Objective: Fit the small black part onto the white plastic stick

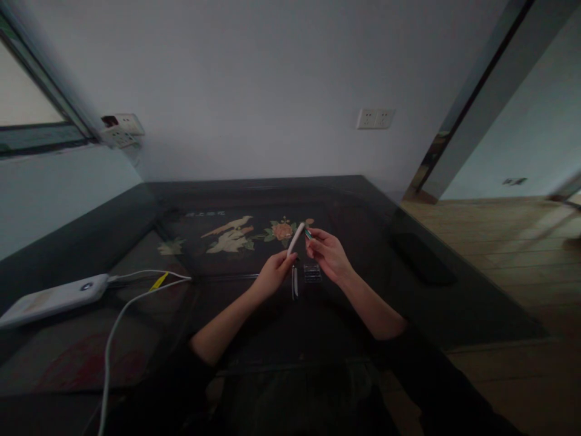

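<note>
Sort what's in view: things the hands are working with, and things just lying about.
Part of the work:
White curved stick, held in the left hand
Small green-marked piece, held in the right hand
Probably, being close by: small clear case; slim pale strip

Apparently just lying about:
White box-shaped device
White cable with yellow tag

Seemingly a home, dark table (363, 218) decorated with birds (229, 238) and flowers (282, 231), pale wall (254, 91), sockets (376, 118), wood-look floor (490, 236)

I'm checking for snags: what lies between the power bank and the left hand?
The head view shows a white cable with a yellow tag between the power bank and left hand.
</note>
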The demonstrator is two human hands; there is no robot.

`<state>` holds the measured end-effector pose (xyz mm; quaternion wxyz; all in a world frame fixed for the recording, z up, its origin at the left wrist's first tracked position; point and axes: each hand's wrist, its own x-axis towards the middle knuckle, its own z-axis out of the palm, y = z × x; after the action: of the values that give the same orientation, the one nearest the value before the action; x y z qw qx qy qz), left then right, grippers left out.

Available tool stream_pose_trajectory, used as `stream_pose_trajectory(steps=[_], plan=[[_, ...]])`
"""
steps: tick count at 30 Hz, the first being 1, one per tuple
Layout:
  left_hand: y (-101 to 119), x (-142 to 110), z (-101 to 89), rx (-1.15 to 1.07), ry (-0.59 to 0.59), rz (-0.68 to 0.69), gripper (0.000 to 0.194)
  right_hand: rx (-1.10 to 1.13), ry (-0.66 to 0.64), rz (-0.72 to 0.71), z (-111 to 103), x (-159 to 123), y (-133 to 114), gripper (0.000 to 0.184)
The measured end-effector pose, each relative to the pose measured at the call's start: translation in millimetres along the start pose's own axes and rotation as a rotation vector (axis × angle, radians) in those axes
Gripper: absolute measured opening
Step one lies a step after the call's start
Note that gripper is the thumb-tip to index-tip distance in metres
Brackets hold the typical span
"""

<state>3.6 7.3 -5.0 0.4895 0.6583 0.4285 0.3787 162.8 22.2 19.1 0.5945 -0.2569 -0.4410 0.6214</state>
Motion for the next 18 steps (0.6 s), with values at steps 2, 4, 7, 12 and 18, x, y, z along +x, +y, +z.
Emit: stream_pose_trajectory(steps=[2, 4, 7, 12, 18], plan=[[-1.2, -0.3, 0.8, -0.008, -0.014, 0.006, 0.036, 0.003, 0.004, -0.002, -0.6, 0.4, 0.4, 0.036], [-1.5, -1.4, 2.0, -0.02, -0.056, 0.009, 0.036, 0.013, 0.01, -0.008, -1.3, 0.7, 0.4, 0.035], [0.2, -4.3, 3.5, -0.024, -0.134, 0.008, 0.037, 0.024, 0.021, -0.006, -2.1, 1.0, 0.3, 0.035], [5.0, -6.5, 2.1, -0.033, -0.202, 0.009, 0.037, 0.027, 0.025, 0.003, -2.7, 0.9, -0.1, 0.036], [4.1, -2.0, -1.3, -0.008, -0.118, 0.03, 0.036, 0.033, 0.016, 0.013, -2.6, 0.7, 0.8, 0.036]])
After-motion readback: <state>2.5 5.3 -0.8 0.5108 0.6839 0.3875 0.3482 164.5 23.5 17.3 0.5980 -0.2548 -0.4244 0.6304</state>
